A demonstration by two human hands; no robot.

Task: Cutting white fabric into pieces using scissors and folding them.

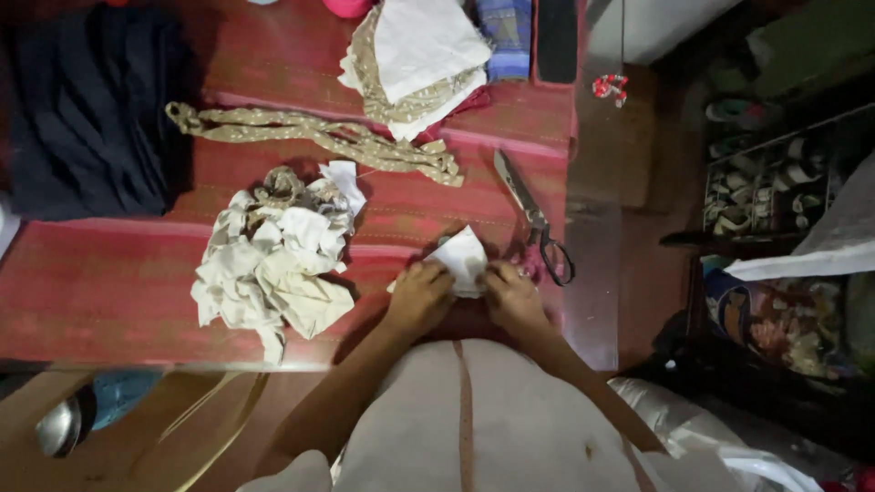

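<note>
Both of my hands grip a small white cloth piece (463,258) at the near edge of a red-covered table (109,282). My left hand (417,298) pinches its left side, and my right hand (512,296) pinches its right side. Black-handled scissors (535,219) lie just beyond my right hand, blades pointing away. A heap of cream and white fabric scraps (273,255) sits to the left of my left hand.
A long beige dotted fabric strip (319,137) stretches across the table. Folded white and beige cloth (419,64) lies at the far edge, dark cloth (87,109) at far left. A shoe rack (775,182) and bags stand on the right.
</note>
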